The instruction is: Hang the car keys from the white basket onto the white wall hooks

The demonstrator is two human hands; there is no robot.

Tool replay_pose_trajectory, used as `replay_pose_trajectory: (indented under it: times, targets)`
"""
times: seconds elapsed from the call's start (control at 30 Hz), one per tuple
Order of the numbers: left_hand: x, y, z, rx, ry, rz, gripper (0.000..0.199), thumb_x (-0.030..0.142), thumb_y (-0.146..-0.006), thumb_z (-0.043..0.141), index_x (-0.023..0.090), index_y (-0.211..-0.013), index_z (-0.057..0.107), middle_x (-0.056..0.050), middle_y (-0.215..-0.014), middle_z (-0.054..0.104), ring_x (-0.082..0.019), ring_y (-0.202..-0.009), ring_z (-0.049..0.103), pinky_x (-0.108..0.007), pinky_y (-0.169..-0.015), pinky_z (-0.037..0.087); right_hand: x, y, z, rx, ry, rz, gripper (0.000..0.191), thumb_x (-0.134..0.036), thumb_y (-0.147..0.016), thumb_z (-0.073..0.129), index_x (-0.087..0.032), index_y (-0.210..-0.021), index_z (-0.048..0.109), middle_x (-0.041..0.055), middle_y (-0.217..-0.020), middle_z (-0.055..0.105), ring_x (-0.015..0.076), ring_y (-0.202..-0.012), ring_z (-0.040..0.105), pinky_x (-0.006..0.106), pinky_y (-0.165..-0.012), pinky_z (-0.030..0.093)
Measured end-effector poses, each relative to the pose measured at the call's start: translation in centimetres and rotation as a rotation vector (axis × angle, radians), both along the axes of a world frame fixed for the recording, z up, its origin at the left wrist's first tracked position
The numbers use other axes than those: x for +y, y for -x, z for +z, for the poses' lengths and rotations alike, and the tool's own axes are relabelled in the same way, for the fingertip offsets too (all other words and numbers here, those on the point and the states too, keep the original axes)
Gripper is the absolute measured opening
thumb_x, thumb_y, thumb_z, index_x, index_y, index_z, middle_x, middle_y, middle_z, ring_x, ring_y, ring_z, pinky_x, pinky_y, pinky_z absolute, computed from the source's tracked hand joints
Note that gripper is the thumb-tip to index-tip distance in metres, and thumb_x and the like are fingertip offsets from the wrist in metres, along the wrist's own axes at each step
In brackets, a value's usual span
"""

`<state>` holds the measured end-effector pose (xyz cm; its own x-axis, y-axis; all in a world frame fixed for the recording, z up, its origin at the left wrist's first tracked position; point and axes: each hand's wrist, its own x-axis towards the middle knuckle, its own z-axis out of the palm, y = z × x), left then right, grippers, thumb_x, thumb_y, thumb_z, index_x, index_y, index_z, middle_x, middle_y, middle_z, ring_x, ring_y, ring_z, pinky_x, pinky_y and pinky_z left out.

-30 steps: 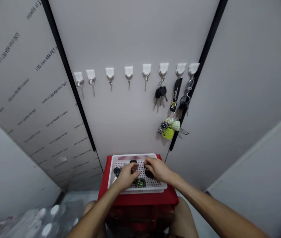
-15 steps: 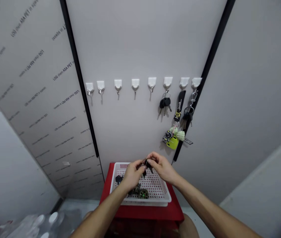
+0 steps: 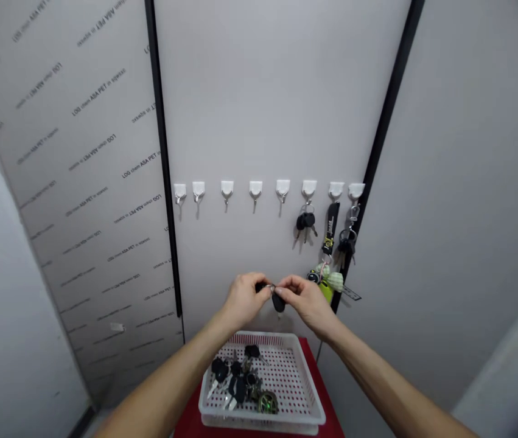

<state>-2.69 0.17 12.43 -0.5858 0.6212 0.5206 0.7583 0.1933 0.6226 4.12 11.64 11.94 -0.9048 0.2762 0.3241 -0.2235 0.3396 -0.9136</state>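
Both hands meet in front of the wall panel, above the basket. My left hand pinches the ring side of a small bunch of keys with black heads. From the other side, my right hand has thumb and fingertips closed on the same bunch. One black key head hangs down between the hands; the rest is partly hidden by fingers. Below them is a white perforated basket, with several black-headed keys and a round bronze-green charm lying in its left half.
A row of white adhesive hooks runs across the panel. On the right ones hang black keys, a black strap with green charms, and another key bunch. The basket rests on a red stool.
My hands have risen out of the basket area with the keys between them, now in front of the wall. The view has tilted up, so the hooks appear lower.
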Motion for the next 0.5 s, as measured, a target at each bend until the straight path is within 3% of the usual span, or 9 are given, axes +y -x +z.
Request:
replay_pose_trajectory:
  times: [0.17,0.3,0.5]
  targets:
    - [0.5,0.5,3.2,0.059,-0.104,-0.044,0.018,0.019,-0.064,0.041,0.016,-0.072,0.057,0.000,-0.070,0.059,-0.009,-0.065,0.050,-0.019,-0.061,0.038,0.2,0.5,3.7,0.172,-0.028,-0.072,0.017,-0.027,-0.057,0.053,-0.013,-0.066,0.049,-0.0033,-0.054,0.049,0.0057,-0.049,0.043,0.019,-0.049,0.035]
    - [1.1,0.8,5.1,0.082,-0.185,-0.082,0.022,0.023,-0.064,0.046,0.016,-0.083,0.054,-0.001,-0.077,0.058,-0.010,-0.068,0.051,-0.020,-0.063,0.040,1.1,1.5,6.9,0.359,-0.245,-0.291,0.015,-0.025,-0.059,0.051,-0.012,-0.066,0.054,-0.0009,-0.056,0.053,0.0068,-0.049,0.045,0.020,-0.049,0.037]
    - [3.1,2.2,7.5,0.016,-0.259,-0.003,0.028,0.017,-0.062,0.047,0.016,-0.089,0.050,-0.001,-0.073,0.057,-0.007,-0.057,0.049,-0.020,-0.058,0.041,2.0,3.6,11.6,0.524,-0.510,-0.559,0.017,-0.022,-0.062,0.047,-0.011,-0.069,0.058,0.0029,-0.061,0.059,0.0096,-0.055,0.051,0.022,-0.056,0.040]
